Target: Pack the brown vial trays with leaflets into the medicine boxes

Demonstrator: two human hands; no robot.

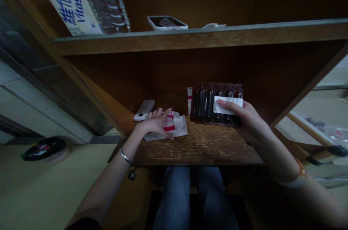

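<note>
My right hand grips a clear blister tray of several dark vials, with a small white paper pinched under the thumb. The tray is raised above the wooden desk. At the left, my left hand has its fingers spread over a red and white packet, which rests on a white paper sheet. Whether the hand touches the packet is hard to tell. A pale phone-like device lies just behind the left hand. Behind the tray stands a narrow white and red box, partly hidden.
A wooden shelf crosses above the desk, holding a Vitasoy carton, a clear plastic tray and a white-rimmed dish. A waste basket stands on the floor at left.
</note>
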